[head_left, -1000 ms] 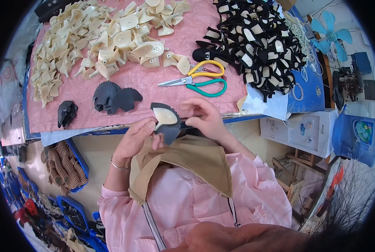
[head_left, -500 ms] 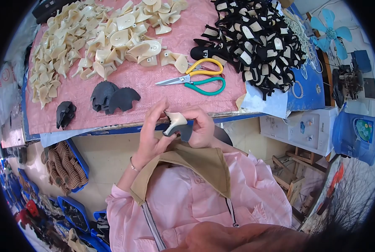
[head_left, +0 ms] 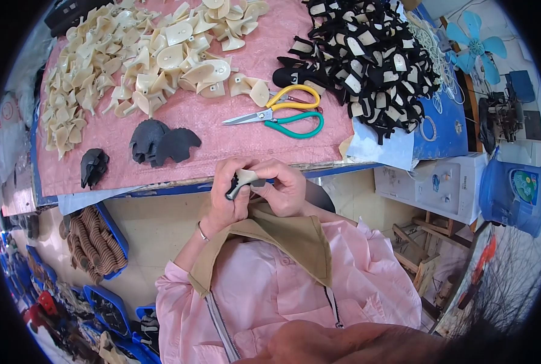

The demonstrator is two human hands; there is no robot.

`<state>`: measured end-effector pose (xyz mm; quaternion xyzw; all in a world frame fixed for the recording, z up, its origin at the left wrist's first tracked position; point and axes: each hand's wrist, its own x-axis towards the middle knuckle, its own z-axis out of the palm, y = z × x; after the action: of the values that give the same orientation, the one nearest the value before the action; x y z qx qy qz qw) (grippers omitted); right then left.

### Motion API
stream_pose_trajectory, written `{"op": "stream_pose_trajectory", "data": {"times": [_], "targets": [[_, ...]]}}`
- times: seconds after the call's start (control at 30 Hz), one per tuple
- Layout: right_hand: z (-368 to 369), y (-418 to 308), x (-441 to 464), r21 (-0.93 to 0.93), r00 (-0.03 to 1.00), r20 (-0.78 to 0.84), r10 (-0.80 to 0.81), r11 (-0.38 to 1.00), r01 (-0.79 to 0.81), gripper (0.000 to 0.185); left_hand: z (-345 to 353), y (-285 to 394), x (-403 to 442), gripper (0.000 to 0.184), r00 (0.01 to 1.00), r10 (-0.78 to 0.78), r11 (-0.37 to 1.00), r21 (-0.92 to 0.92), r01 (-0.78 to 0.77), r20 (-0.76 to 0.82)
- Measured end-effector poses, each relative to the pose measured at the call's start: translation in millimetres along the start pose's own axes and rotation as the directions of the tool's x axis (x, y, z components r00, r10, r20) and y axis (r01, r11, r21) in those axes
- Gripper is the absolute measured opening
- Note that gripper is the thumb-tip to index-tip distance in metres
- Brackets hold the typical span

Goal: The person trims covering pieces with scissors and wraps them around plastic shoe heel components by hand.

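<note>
Currently | our left hand [head_left: 225, 203] and right hand [head_left: 287, 187], fingers curled in, together pinch piece [head_left: 246, 176] and sheet [head_left: 259, 183] | just off table [head_left: 443, 142] | uneven pulling, we judge, could wrinkle sheet

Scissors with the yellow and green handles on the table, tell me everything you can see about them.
The metal scissors with a plastic-looking yellow loop and green loop lie on the pink sheet. Silvery blades, apparently almost closed, point left; the loops, spread apart, lie at right, yellow farther from the person. A slim dark red thing shows beside the yellow loop; contact is unclear. Neither the left hand nor the right hand touches the scissors.
</note>
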<state>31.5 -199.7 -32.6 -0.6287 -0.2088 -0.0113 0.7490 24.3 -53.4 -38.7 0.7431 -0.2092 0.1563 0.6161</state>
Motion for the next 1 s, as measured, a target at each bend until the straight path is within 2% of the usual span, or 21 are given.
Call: {"op": "stream_pose_trajectory", "data": {"times": [0.1, 0.2, 0.4, 0.47, 0.6, 0.67, 0.7, 0.73, 0.8, 0.83, 0.87, 0.93, 0.97, 1.0], "targets": [[4.5, -1.2, 1.0, 0.08, 0.994, -0.064, 0.091, 0.993, -0.086, 0.016, 1.0, 0.1, -0.8, 0.031, 0.999, -0.001, 0.999, 0.047, 0.003, -0.033], [5.7, -1.9, 2.4, 0.084, 0.996, -0.056, 0.065, 0.995, -0.06, 0.016, 4.0, -1.2, -0.9, 0.028, 0.997, 0.019, 1.0, 0.0, -0.019, -0.08], [13.7, -3.4, 1.6, 0.079, 0.981, -0.059, 0.185, 0.98, -0.18, 0.007, 10.5, 0.7, -0.3, 0.027, 0.978, -0.035, 0.994, -0.105, 0.014, -0.206], [16.5, -0.3, 0.5, 0.164, 0.941, -0.084, 0.328, 0.936, -0.312, 0.001, 9.0, -0.3, 0.9, 0.027, 0.981, -0.015, 1.0, 0.006, 0.016, -0.194], [12.3, 2.0, 7.1, 0.236, 0.913, 0.0, 0.409, 0.887, -0.397, 0.006, 7.0, -2.8, -1.3, 0.03, 0.981, -0.065, 0.997, 0.034, 0.072, -0.184], [4.8, 0.0, 13.1, 0.354, 0.898, 0.117, 0.425, 0.827, -0.437, 0.008, 6.3, 3.9, 1.7, 0.033, 0.924, -0.322, 0.921, -0.293, 0.255, -0.205], [2.2, 2.1, 13.7, 0.366, 0.939, 0.089, 0.332, 0.866, -0.341, 0.012, -0.6, 6.2, 4.3, 0.034, 0.92, -0.38, 0.826, -0.483, 0.29, -0.098], [0.7, 0.8, 13.9, 0.366, 0.939, 0.095, 0.332, 0.865, -0.343, 0.012, -5.6, 10.8, 7.8, 0.034, 0.919, -0.38, 0.828, -0.482, 0.288, -0.104], [-2.2, -5.0, 15.0, 0.503, 0.91, 0.083, 0.407, 0.771, -0.391, 0.021, -13.9, 20.8, 15.5, 0.036, 0.908, -0.418, 0.708, -0.612, 0.352, 0.039], [-5.0, -1.0, 11.5, 0.397, 0.879, 0.15, 0.453, 0.786, -0.473, 0.029, -18.5, 23.5, 18.1, 0.038, 0.914, -0.377, 0.672, -0.636, 0.38, 0.148], [-2.2, -3.3, 10.7, 0.397, 0.88, 0.147, 0.453, 0.788, -0.472, 0.029, -19.4, 22.9, 18.2, 0.038, 0.915, -0.375, 0.671, -0.637, 0.38, 0.151], [6.8, -10.1, 9.6, 0.346, 0.909, 0.192, 0.37, 0.841, -0.416, 0.033, -20.7, 21.1, 18.6, 0.039, 0.92, -0.317, 0.768, -0.508, 0.39, 0.229], [6.2, -8.4, 9.7, 0.393, 0.874, 0.216, 0.435, 0.781, -0.486, 0.033, -21.5, 19.9, 18.7, 0.039, 0.92, -0.298, 0.798, -0.462, 0.387, 0.256], [4.1, -3.9, 7.5, 0.393, 0.874, 0.216, 0.435, 0.781, -0.485, 0.033, -22.3, 17.2, 18.6, 0.043, 0.923, -0.274, 0.85, -0.382, 0.364, 0.269]]}}
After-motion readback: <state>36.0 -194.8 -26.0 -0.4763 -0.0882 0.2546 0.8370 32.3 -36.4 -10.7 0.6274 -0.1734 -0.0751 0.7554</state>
